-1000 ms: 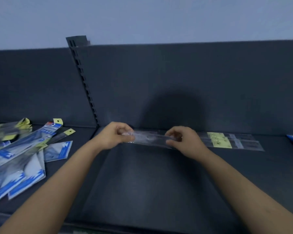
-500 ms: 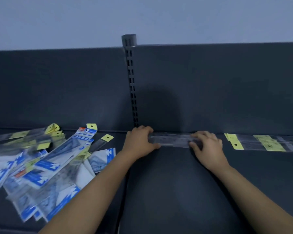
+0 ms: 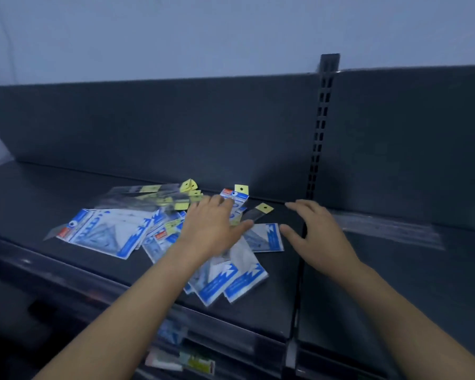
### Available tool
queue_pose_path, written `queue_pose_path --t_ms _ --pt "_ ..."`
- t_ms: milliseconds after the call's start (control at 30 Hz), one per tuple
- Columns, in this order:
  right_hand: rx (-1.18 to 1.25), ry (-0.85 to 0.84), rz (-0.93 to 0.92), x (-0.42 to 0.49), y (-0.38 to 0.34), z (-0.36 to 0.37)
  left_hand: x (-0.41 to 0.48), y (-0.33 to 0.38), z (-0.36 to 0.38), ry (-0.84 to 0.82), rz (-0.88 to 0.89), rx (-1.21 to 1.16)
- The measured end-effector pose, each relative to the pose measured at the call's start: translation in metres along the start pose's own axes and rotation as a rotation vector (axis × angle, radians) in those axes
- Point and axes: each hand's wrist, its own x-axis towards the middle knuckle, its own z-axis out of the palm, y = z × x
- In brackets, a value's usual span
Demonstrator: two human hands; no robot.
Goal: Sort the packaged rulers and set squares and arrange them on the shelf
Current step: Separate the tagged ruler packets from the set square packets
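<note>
Dark grey metal shelf (image 3: 395, 292), dim light. Left of the slotted black upright (image 3: 320, 127) lies a loose heap: flat clear-film packets of set squares with blue-and-white card inserts (image 3: 107, 231), and behind them long clear ruler sleeves with yellow hang tags (image 3: 154, 200), overlapping at all angles. One slim ruler sleeve with a yellow tag (image 3: 258, 212) pokes out on the heap's right side. Right of the upright, a clear packaged ruler (image 3: 387, 229) lies alone along the back panel, well apart from the heap. Left hand (image 3: 211, 229) is spread flat over the heap's right part, fingers straight, gripping nothing; cannot tell whether it touches. Right hand (image 3: 317, 234) hovers near the shelf seam, fingers relaxed and apart, holding nothing. Handling, by my guess: packets are light, thin and fairly stiff lengthwise, and the film is slick, so they will skate over one another. Best pinched at the card header or a free corner, one type at a time.
</note>
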Motion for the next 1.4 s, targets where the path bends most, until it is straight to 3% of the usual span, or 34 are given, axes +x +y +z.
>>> queue_pose_path --t_ms 167,333,467,533,600,667,833,1000,1067,1233,1400 --pt "0.044 -0.022 -0.005 0.027 -0.063 0.047 0.011 -0.094 0.005 -0.121 -0.083 0.002" --pt "-0.062 -0.026 0.183 0.070 -0.125 0.106 0.036 -0.196 0.013 -0.237 -0.018 -0.056" --pt "-0.238 -0.119 0.394 0.093 -0.162 0.134 0.060 -0.263 0.007 -0.400 0.057 -0.417" --pt "-0.238 -0.159 0.425 0.097 -0.174 0.139 0.069 -0.285 -0.001 -0.568 0.085 -0.510" --pt "-0.191 -0.219 0.441 0.098 -0.181 0.141 0.074 -0.301 -0.001 -0.736 0.178 -0.360" --pt "-0.110 -0.266 0.444 0.099 -0.183 0.144 0.075 -0.309 0.005 -0.793 0.254 -0.251" --pt "0.121 -0.379 0.358 0.103 -0.176 0.144 0.074 -0.314 0.012 -0.709 0.298 -0.401" --pt "0.239 -0.493 0.305 0.109 -0.171 0.131 0.077 -0.315 0.014 -0.725 0.338 -0.338" --pt "0.204 -0.507 0.298 0.114 -0.173 0.131 0.076 -0.317 0.015 -0.727 0.343 -0.324" --pt "0.055 -0.277 0.164 0.143 -0.193 0.162 0.074 -0.329 0.019 -0.704 0.374 -0.403" --pt "-0.227 -0.441 0.004 0.180 -0.197 0.194 0.070 -0.344 0.019 -0.494 0.292 -0.523"
